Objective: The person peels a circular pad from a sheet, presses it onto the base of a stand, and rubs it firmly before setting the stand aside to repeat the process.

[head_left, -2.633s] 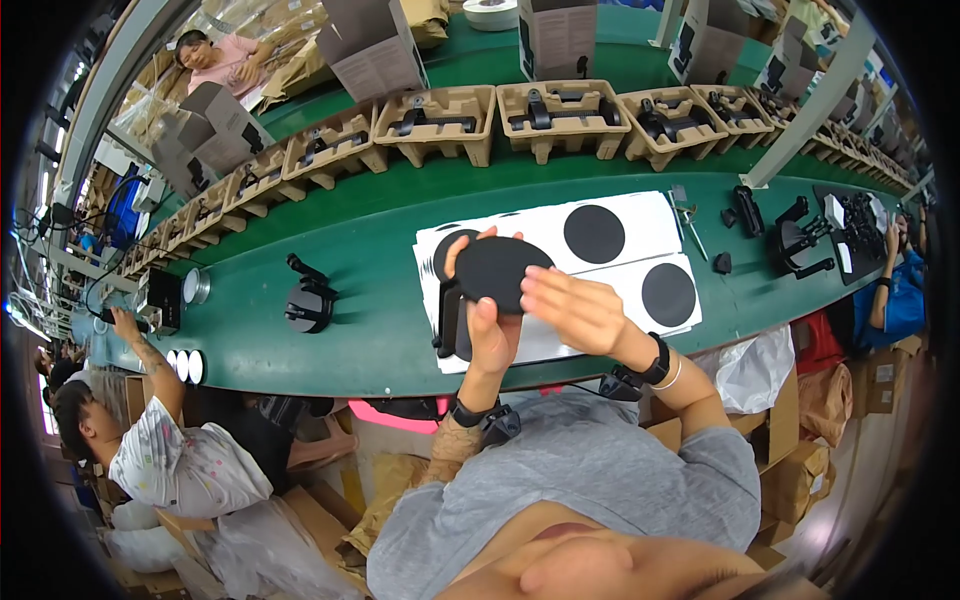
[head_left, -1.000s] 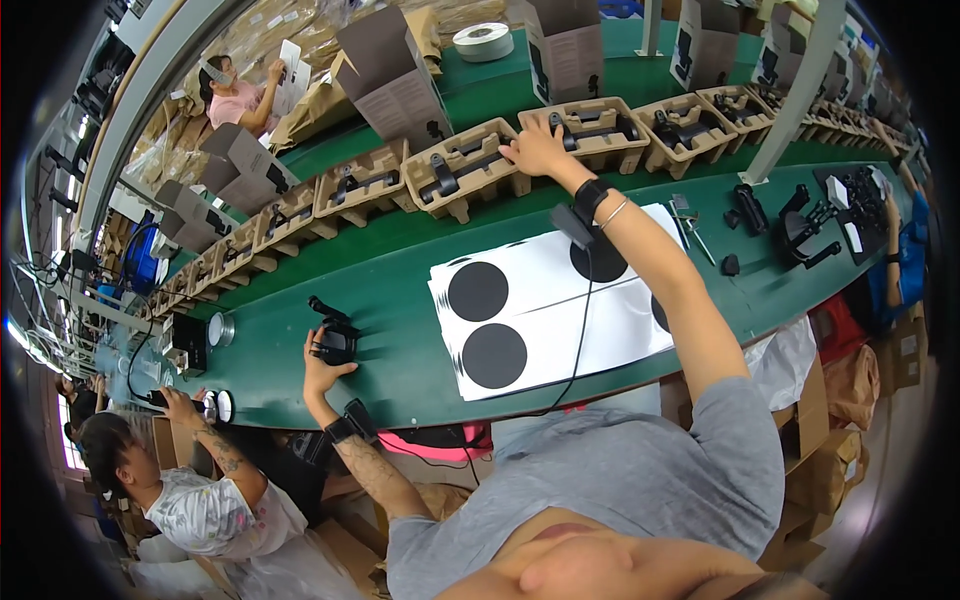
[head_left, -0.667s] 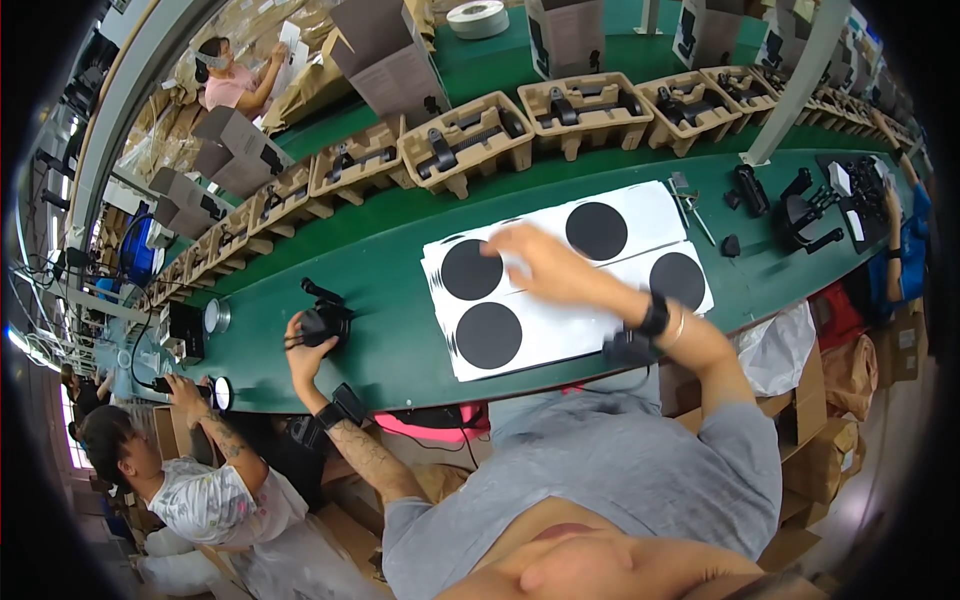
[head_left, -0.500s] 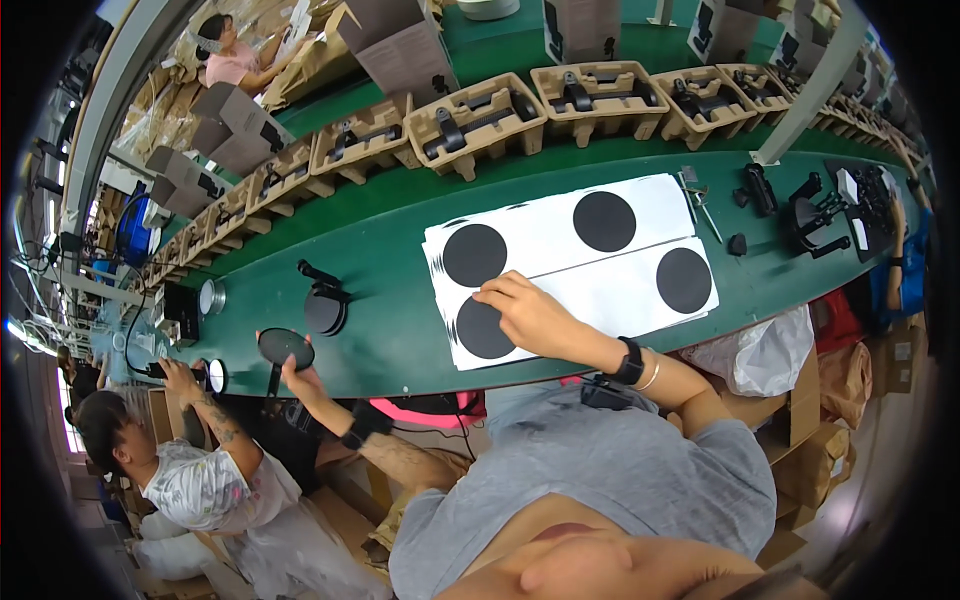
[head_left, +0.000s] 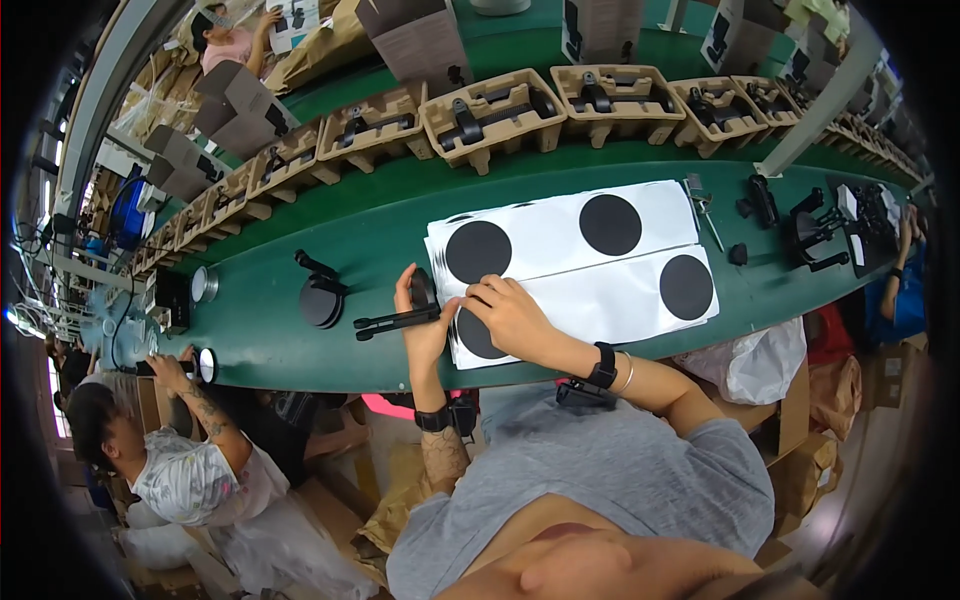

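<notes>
White sheets bearing large black round pads lie stacked in front of me. At their left edge, my left hand grips a black stand with a round base, tilted on edge, its slim arm pointing left. My right hand is beside it, thumb and fingers pinched together, partly covering the lower-left black pad. Whatever lies between those fingertips is hidden. Another black round-based stand rests on the green table to the left.
Moulded cardboard trays with black parts line the conveyor beyond the green table. Metal tweezers and black parts lie to the right. A co-worker sits at left; another's arm reaches in at right.
My left hand has brought the stand rightward to the sheets and turned its base on edge. My right hand stays pinched at the sheets' left side, now close to the left.
</notes>
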The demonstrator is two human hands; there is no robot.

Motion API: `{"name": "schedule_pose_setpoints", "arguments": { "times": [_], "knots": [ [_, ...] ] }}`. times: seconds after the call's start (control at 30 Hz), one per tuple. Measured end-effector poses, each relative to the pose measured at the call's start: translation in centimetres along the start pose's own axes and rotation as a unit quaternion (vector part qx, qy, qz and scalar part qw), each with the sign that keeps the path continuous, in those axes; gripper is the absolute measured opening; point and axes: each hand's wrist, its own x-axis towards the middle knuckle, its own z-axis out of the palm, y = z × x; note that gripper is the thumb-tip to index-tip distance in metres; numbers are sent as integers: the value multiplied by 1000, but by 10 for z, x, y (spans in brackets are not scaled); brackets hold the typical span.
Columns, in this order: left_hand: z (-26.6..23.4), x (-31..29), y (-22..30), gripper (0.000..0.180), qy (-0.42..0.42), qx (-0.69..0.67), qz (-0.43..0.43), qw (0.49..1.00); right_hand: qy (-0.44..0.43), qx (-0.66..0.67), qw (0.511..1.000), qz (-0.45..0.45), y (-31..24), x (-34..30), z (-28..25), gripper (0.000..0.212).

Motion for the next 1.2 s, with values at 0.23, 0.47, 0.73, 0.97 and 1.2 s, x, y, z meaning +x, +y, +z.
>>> {"name": "schedule_pose_setpoints", "arguments": {
  "times": [0.23,0.47,0.73,0.97,1.2],
  "knots": [
    [-14,1,-12,74,-46,4,-48,998,59,38,997,-19,-6,8,6,28],
    [-25,1,-2,75,-45,45,-48,997,325,258,906,88,-8,6,-8,13],
    [-44,11,51,90,-45,-2,-19,999,301,527,781,147,-1,25,-74,20],
    [-17,-2,166,129,-113,-447,8,887,121,644,731,191,-30,34,-121,14],
    [-5,-7,163,125,-153,-476,42,865,103,649,718,230,-46,32,-128,13]
  ]
}}
